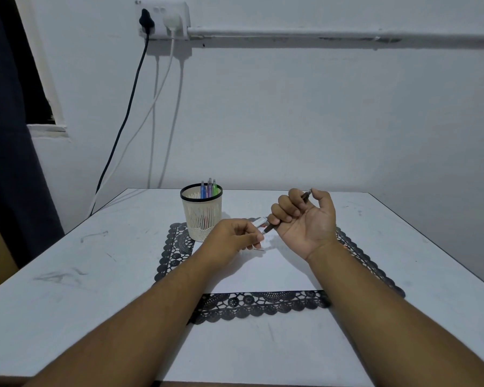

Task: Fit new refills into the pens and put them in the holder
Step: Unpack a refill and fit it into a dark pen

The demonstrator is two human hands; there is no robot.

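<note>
My right hand is palm up above the mat and grips a dark pen barrel whose ends stick out past my fingers. My left hand is just left of it and pinches a thin refill close to the barrel's lower end. A small white packet lies behind my left fingers. The cream mesh holder with a black rim stands at the mat's far left corner, with three coloured pens upright inside.
A white sheet lies on a black lace mat in the middle of the white table. Cables hang from a wall socket at the back left. A dark curtain hangs on the left.
</note>
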